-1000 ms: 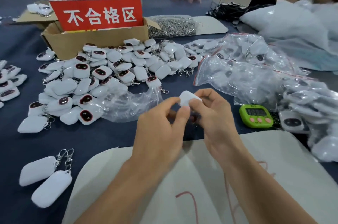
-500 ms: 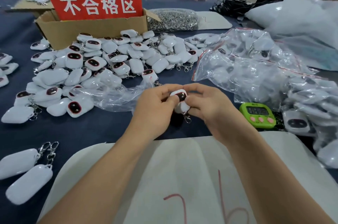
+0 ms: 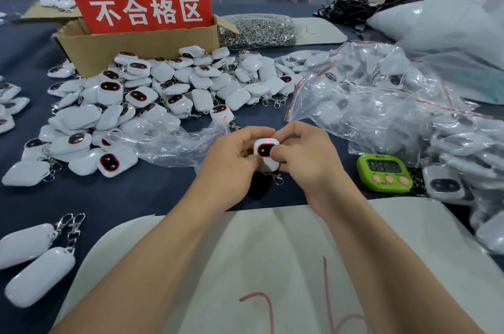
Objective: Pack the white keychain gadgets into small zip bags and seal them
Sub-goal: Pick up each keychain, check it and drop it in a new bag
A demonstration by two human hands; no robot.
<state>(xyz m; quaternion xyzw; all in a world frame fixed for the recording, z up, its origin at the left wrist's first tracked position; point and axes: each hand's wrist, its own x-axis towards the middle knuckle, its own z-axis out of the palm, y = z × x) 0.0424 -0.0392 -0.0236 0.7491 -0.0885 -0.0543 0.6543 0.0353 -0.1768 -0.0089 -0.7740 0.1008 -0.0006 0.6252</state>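
Note:
Both hands hold one white keychain gadget above the dark table, its dark red-rimmed face toward me and a small red light lit at its top. My left hand grips its left side and my right hand pinches its right side, thumb on the face. Its metal clasp dangles below. A heap of loose white gadgets lies behind on the left. Clear zip bags with red seals, many holding gadgets, pile up on the right. A loose clear bag lies just left of my hands.
A cardboard box with a red sign stands at the back left. A bag of metal clasps lies beside it. A green timer sits right of my hands. A white sheet covers the near table. Two long white gadgets lie near left.
The gadget was turned from its plain white back to its dark face toward me, and its red light came on. Both hands kept hold of it and sank slightly.

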